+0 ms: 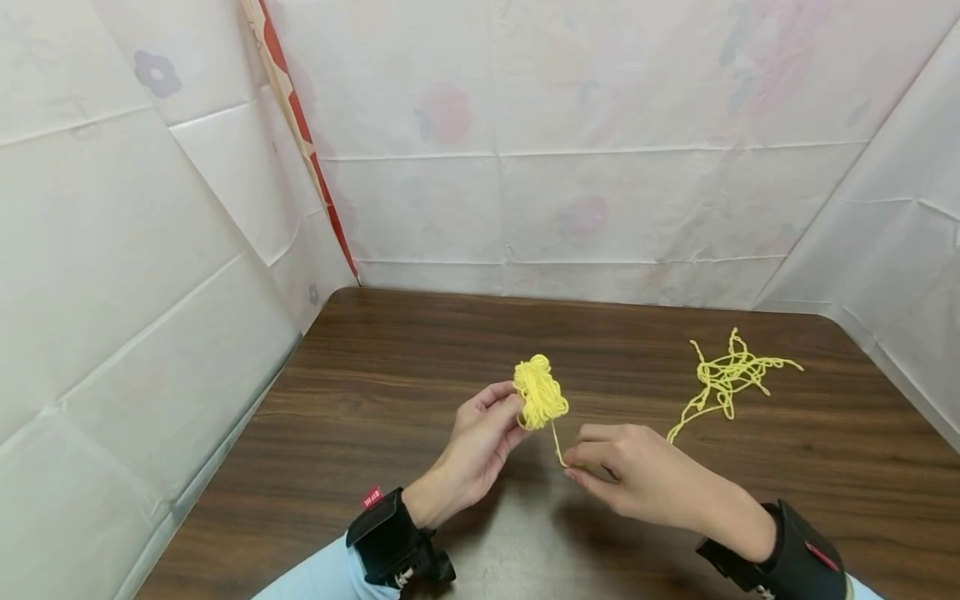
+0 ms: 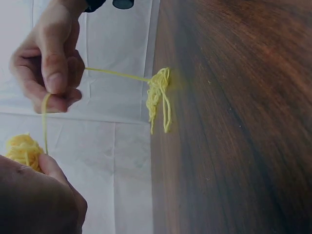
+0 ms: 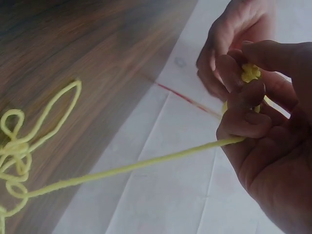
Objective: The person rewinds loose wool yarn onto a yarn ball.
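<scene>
- The left hand [image 1: 480,442] is raised a little above the dark brown wood-grain table [image 1: 390,392], fingers curled round a small wound ball of bright yellow yarn [image 1: 539,394], which sits at its fingertips
- A single yellow yarn strand [image 1: 557,443] drops from the ball to the right hand [image 1: 637,479], just beside the left
- The right hand pinches that strand between thumb and forefinger; in the right wrist view its fingertips [image 3: 248,95] close narrowly on the strand
- Beyond the pinch the strand runs out taut to a loose tangle of yellow yarn [image 1: 726,377] lying on the table, to the right of both hands and well apart from the ball
- In the left wrist view the tangle [image 2: 160,97] lies on the wood, the strand leading from it to the right hand [image 2: 48,58]
- Black wrist straps [image 1: 390,542] sit on both forearms, with a pale blue sleeve [image 1: 315,575] on the left
- White creased sheeting with faint flower prints [image 1: 570,167] walls the table on three sides
</scene>
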Demonstrator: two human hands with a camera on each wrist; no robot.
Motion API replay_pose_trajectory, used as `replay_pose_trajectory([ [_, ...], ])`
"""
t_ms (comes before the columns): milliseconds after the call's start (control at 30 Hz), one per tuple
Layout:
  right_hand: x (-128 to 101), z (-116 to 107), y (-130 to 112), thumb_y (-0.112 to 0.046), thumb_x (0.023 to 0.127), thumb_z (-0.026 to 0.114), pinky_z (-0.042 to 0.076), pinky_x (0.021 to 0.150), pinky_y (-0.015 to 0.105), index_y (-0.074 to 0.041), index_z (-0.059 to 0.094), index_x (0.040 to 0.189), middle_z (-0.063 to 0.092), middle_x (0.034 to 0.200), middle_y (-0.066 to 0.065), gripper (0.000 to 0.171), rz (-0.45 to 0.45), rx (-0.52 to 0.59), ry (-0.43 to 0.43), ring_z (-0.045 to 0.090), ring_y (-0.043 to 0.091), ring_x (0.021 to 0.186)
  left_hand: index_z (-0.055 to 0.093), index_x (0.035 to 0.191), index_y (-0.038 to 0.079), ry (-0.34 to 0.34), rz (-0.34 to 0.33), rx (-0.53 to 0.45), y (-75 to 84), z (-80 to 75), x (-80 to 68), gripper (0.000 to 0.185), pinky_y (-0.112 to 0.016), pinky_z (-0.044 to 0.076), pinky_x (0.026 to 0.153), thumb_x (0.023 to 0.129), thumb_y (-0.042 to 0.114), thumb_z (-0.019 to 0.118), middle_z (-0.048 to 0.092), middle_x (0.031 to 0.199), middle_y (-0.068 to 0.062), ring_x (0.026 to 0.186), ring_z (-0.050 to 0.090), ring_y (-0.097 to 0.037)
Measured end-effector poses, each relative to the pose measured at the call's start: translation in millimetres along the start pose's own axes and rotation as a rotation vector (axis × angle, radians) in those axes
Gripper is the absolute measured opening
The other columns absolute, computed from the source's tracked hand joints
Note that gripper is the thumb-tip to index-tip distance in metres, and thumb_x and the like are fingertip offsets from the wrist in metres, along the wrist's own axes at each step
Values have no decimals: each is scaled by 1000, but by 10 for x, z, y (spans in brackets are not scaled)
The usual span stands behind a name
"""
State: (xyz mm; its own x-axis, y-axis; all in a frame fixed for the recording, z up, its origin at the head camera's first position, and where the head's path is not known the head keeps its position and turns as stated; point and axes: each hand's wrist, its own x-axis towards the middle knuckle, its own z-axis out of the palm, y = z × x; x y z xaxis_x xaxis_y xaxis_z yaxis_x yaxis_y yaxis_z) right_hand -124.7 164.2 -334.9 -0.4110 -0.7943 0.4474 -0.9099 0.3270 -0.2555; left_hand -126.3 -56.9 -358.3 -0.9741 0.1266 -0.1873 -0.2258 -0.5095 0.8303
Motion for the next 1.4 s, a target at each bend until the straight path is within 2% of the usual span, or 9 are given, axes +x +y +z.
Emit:
replay_pose_trajectory([
  [133, 31, 5, -54, -9, 87, 79, 36, 58, 0, -22, 72, 98, 60, 86, -17, 19, -47, -16, 38, 43, -10, 61, 55, 120, 0, 16, 1, 3, -19, 2, 6, 26, -23, 60, 83, 95, 0, 59, 66, 112, -6, 95, 69, -12],
  [300, 68, -1, -111, -18, 98, 69, 42, 62, 2, -20, 72, 100, 64, 91, -15, 5, -98, -37, 77, 52, -11, 67, 56, 116, 2, 23, 8, 24, -35, 9, 1, 25, -23, 60, 80, 92, -2, 61, 67, 108, -4, 94, 69, -11],
  [500, 125, -14, -151, -22, 105, 55, 50, 65, 6, -18, 70, 98, 65, 95, -13, 17, -166, -99, 125, 60, -6, 75, 57, 115, 4, 12, 7, 92, -70, 12, -17, 27, -22, 58, 79, 89, -2, 61, 65, 102, -2, 91, 66, -11],
  [667, 153, -41, -167, -25, 106, 49, 52, 65, 9, -16, 72, 95, 66, 93, -10, 27, -185, -150, 166, 61, -3, 73, 60, 115, 3, -12, 25, 186, -92, 1, -39, 29, -25, 59, 81, 87, -1, 63, 65, 107, -3, 96, 65, -12],
  [833, 178, -103, -150, -23, 106, 50, 56, 68, 11, -13, 73, 96, 69, 96, -6, 28, -203, -155, 212, 66, 0, 76, 62, 114, 3, -58, 33, 293, -83, -4, -75, 28, -27, 58, 81, 87, 3, 67, 66, 110, -6, 97, 65, -14],
  [1033, 222, -176, -78, -19, 106, 54, 55, 66, 12, -9, 74, 97, 69, 96, -2, 24, -265, -136, 282, 67, 4, 75, 63, 115, 3, -125, 48, 416, -63, -9, -122, 29, -28, 54, 76, 86, 5, 68, 67, 108, -5, 87, 64, -12],
  [1400, 229, -268, 41, -20, 107, 53, 47, 60, 7, -9, 74, 99, 67, 93, -2, 26, -261, -126, 352, 63, 3, 71, 65, 113, 3, -179, 43, 466, -109, -26, -135, 31, -25, 53, 70, 82, 0, 68, 69, 105, -4, 82, 68, -11],
])
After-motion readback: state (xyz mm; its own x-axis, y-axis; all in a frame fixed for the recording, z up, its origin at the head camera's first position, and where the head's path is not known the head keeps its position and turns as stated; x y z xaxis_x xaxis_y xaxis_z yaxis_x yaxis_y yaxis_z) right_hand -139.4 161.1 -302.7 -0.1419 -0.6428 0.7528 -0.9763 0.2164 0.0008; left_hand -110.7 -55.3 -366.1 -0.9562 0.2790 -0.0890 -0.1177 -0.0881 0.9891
